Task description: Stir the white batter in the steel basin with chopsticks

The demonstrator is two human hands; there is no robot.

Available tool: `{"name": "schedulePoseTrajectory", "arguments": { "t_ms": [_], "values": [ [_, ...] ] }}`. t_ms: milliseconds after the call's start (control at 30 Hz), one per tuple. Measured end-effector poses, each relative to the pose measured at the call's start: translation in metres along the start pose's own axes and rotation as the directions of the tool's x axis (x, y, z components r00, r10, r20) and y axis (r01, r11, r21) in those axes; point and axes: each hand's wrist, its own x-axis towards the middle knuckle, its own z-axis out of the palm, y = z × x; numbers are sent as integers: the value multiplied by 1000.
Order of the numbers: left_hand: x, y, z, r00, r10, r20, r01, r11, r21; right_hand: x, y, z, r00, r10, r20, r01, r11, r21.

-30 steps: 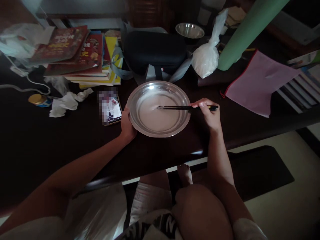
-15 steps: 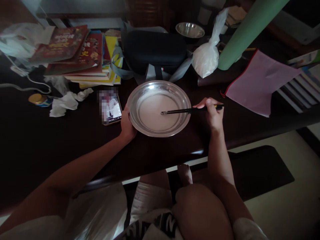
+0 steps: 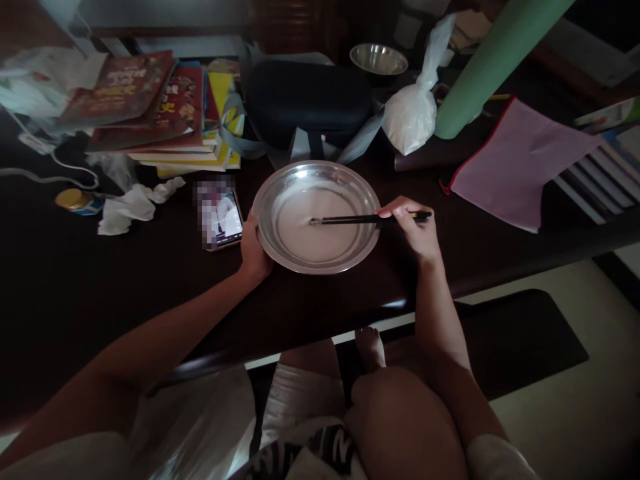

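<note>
A wide metal bowl point(image 3: 361, 189) stands on the dark table near its front edge. Inside it is a pale, smooth liquid point(image 3: 320, 243). My left hand point(image 3: 254, 250) grips the bowl by its left rim, its fingers partly hidden beneath and behind the side. Over the right rim, my right hand point(image 3: 414, 230) is closed around dark chopsticks point(image 3: 345, 219), held nearly level. Their tips dip into the liquid left of the bowl's middle. Just left of my left hand lies a lit phone point(image 3: 227, 217), partly blurred out.
Behind the bowl sits a black case point(image 3: 309, 100) with grey straps. Stacked books point(image 3: 150, 107), crumpled tissue point(image 3: 131, 210) and a gold-lidded jar point(image 3: 75, 199) are at left. A knotted white bag point(image 3: 411, 119), green cylinder point(image 3: 493, 67) and pink pouch point(image 3: 517, 163) stand at right. A smaller metal bowl point(image 3: 379, 60) is farther back.
My right hand has shifted left and slightly inward, carrying the chopstick tips left through the liquid. My left hand and the bowl stay essentially in place.
</note>
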Motion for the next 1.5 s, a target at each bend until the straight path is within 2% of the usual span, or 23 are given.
{"name": "schedulePoseTrajectory", "arguments": {
  "t_ms": [167,333,500,667,733,833,900,967,1033,1200,1367,1500],
  "values": [
    [-2,2,1,1000,-17,16,17,1000,8,0,3,-3,990,-4,-144,10,999,40],
    [-2,2,2,1000,2,12,-2,1000,-12,-1,3,-2,1000,-4,-9,4,1000,-9],
    [-1,1,2,999,3,39,-2,1000,-24,-1,1,-3,987,-13,-162,16,1000,17],
    [-1,1,0,1000,14,28,-14,1000,-14,0,-1,-1,1000,10,-9,-10,1000,-4],
    [0,0,0,1000,-1,19,1,1000,-7,0,-1,-1,999,-2,-38,2,1000,-4],
    [0,1,1,1000,-6,2,6,1000,-10,-1,1,-2,989,-2,-150,6,1000,25],
    [-1,2,3,1000,3,9,-3,1000,-19,-1,1,-3,991,14,-133,-10,999,31],
    [-2,2,4,1000,11,24,-10,999,-30,-1,1,-2,999,19,-50,-19,1000,13],
    [-2,3,4,1000,8,16,-7,999,-33,0,0,-1,1000,8,-14,-8,1000,-8],
    [-3,5,4,1000,-23,-3,23,999,-29,0,1,-2,985,-1,-171,3,1000,9],
    [-4,5,7,1000,-5,-2,5,999,-49,-1,1,-2,1000,-8,-7,8,1000,1],
    [-3,2,6,1000,-15,-20,14,999,-38,-1,1,-3,992,10,-124,-10,1000,4]
  ]
}}
